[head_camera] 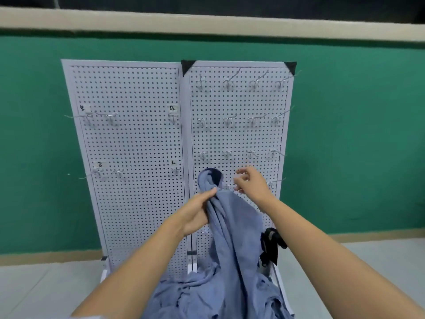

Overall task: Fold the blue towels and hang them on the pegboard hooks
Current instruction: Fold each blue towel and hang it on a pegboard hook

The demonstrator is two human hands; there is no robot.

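- Gripping a bunched blue towel (232, 222) just below its top, the left hand (197, 212) holds it against the pegboard's (138, 139) right panel.
- The towel's top curls into a loop, and the rest drapes down onto a pile of blue towels (197, 298).
- The right hand (251, 183) is at the board beside the loop, fingers curled; whether they pinch anything cannot be told.

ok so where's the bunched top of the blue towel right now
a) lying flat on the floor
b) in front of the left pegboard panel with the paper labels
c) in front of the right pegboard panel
c: the left hand grips the blue towel just below its bunched top, and that top is held up against the lower part of the right pegboard panel.
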